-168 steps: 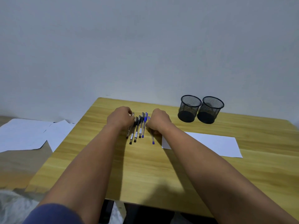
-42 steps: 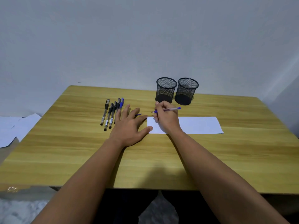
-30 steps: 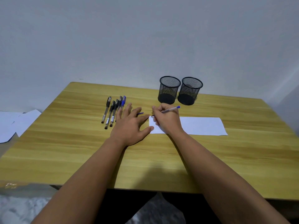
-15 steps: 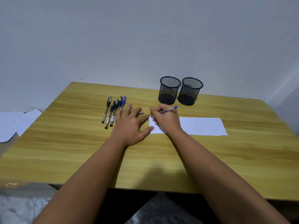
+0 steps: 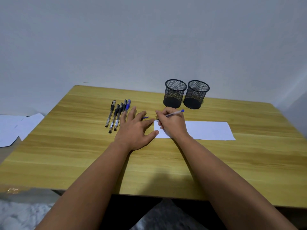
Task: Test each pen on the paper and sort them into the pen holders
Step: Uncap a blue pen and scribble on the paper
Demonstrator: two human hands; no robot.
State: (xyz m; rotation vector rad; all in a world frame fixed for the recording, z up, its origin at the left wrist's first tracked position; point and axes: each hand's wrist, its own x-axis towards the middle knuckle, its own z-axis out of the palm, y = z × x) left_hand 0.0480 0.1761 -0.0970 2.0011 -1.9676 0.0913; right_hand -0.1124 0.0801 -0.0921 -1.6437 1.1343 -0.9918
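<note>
Your right hand (image 5: 172,124) grips a blue pen (image 5: 174,113), tip at the paper's (image 5: 207,130) left end; your left hand (image 5: 135,128) lies flat, fingers spread, on the bench (image 5: 83,155) near 2 mesh holders (image 5: 186,94)

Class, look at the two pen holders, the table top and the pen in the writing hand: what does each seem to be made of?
Pen holders: likely black wire mesh, matt; you see through the walls.
Table top: yellowish wood grain, smooth; solid wood or laminate, cannot tell.
Pen gripped by the right hand: seemingly clear plastic barrel, blue end plug.
</note>
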